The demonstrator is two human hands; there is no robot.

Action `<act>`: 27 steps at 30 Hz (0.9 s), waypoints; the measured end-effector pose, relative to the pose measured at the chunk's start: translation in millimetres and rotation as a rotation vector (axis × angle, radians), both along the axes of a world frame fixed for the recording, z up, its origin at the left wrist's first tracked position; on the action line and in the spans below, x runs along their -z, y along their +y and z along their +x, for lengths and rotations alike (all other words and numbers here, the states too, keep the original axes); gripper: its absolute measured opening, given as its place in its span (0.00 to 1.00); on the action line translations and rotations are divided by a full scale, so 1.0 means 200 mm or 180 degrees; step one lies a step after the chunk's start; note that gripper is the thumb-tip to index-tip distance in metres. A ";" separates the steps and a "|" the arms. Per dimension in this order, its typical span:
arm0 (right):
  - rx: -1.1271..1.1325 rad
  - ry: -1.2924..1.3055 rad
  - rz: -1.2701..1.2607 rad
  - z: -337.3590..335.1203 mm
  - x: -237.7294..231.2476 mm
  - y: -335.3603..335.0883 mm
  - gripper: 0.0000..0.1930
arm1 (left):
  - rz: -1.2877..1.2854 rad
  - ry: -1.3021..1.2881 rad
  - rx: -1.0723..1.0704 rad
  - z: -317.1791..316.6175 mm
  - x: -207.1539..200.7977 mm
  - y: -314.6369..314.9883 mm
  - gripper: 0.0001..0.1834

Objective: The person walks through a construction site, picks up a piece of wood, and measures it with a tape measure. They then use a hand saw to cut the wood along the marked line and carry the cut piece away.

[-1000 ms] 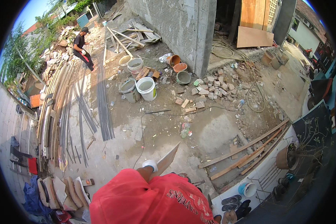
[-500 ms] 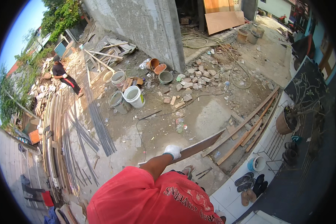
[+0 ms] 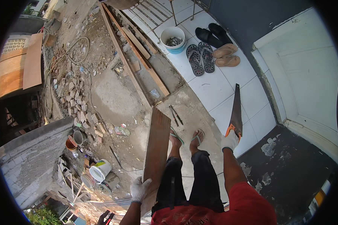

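Floor: white tiled porch (image 3: 221, 86) beside a sunlit dirt yard (image 3: 112, 97)
Wall: grey block wall (image 3: 33, 157)
Door: white door (image 3: 308, 75)

Both arms reach forward and down from the red-sleeved shoulders at the lower edge of the view. The left hand (image 3: 140, 189), in a white glove, sits low and close to the body, fingers curled closed in a grip. The right hand (image 3: 229, 140), also white-gloved, is held further out on a nearly straight bare forearm, fist closed. The two hands are well apart, with the legs and sandalled feet between them.
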State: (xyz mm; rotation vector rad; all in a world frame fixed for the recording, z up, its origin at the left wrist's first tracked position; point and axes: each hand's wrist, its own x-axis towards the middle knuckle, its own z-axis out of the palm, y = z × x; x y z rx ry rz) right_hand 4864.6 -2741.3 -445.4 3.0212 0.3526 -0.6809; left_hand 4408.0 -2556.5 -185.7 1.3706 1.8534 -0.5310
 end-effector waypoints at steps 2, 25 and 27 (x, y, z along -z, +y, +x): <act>0.0069 0.0015 -0.0141 -0.06 0.26 -0.05 0.24 | -0.0029 0.0116 -0.0159 0.01 0.04 0.01 0.24; -0.1909 -0.0087 -0.0169 0.58 1.29 1.50 0.24 | -0.0340 0.0309 -0.0932 -0.15 0.34 -0.04 0.17; -0.1922 0.0528 -0.0588 0.58 1.30 1.60 0.25 | -0.0356 0.0424 -0.0770 -0.12 0.34 -0.02 0.17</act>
